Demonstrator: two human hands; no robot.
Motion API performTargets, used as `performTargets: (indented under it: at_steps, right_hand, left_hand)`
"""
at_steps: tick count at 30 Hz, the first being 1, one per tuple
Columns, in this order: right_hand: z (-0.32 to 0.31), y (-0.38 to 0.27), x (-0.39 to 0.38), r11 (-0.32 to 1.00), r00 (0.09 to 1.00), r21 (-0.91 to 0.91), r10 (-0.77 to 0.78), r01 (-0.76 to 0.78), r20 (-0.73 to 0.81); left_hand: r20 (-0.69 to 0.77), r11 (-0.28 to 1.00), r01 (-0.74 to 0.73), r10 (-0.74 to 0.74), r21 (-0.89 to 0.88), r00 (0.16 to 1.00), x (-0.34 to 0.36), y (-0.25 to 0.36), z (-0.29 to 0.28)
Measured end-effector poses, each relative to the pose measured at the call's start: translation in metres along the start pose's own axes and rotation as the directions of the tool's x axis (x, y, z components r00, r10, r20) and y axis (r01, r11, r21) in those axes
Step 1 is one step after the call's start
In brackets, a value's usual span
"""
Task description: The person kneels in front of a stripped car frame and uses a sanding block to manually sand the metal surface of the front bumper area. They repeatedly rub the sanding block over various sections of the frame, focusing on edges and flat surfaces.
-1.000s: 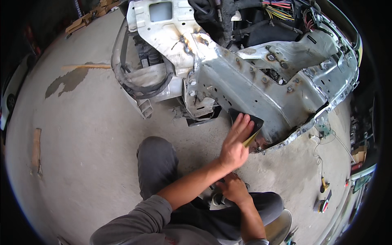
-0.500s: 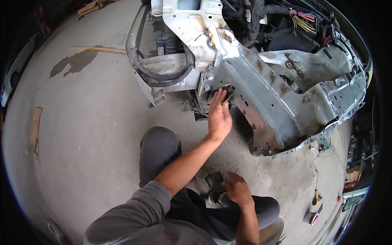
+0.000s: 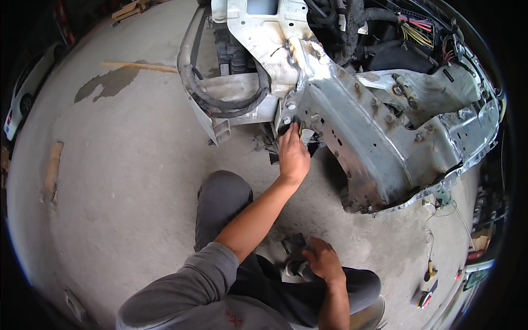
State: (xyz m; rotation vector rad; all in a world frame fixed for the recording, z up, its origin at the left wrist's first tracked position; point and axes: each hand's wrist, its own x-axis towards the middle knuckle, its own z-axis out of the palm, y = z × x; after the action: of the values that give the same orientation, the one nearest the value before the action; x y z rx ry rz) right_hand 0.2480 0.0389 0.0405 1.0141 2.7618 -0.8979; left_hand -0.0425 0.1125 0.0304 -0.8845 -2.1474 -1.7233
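1. Bracket (image 3: pixel 306 135) sits at the lower front edge of the stripped car body (image 3: pixel 363 137); left hand (image 3: pixel 292 154) pinches it.
2. Pull squarely, avoiding sharp sheet metal.
3. Right hand (image 3: pixel 323 261) clasps a small tool (image 3: pixel 297 268) near the knee.

Left hand (image 3: pixel 293 155) up against the stripped car frame (image 3: pixel 352 132) — right hand (image 3: pixel 324 262) low, on a small dark tool (image 3: pixel 294 243).

Even, bright daylight; concrete floor (image 3: pixel 126 181) evenly lit, slightly washed out at left. Soft, short shadows cast under stripped car body (image 3: pixel 374 137); wheel-arch recess dark, detail lost. Mild glare seen on bare metal panels at top. Strong fisheye bending at rim, black vignette in corners. Centre sharp; slight softness at edges. Left hand (image 3: pixel 293 157) crisp, no motion blur noted.
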Motion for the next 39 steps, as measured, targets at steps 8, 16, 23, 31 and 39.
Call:
performTargets:
  at_steps: [8,16,23,31,39]
  right_hand:
    - [-0.004,-0.007,0.001,0.999,0.998,0.003,0.038,-0.039,0.058]
    - [-0.005,-0.007,0.000,1.000,0.999,-0.005,0.018,-0.017,0.051]
    - [-0.008,-0.023,0.005,0.998,0.998,0.028,-0.061,0.062,-0.017]
    - [0.001,-0.029,0.014,0.988,0.987,-0.028,-0.153,0.154,0.039]
    - [-0.015,-0.026,-0.004,0.993,0.994,-0.031,-0.113,0.114,0.006]
  left_hand:
    - [0.018,0.994,-0.108,0.108,-0.025,0.994,0.022,0.009,-0.010]
    - [0.005,0.975,-0.170,0.172,-0.143,0.985,0.032,0.017,-0.020]
    - [0.369,0.968,0.152,-0.219,0.200,0.904,0.033,0.021,-0.075]
    - [0.227,0.939,-0.343,0.336,-0.009,0.914,0.103,0.079,-0.105]
    - [0.488,0.709,-0.704,0.598,0.047,0.635,0.100,0.115,-0.066]
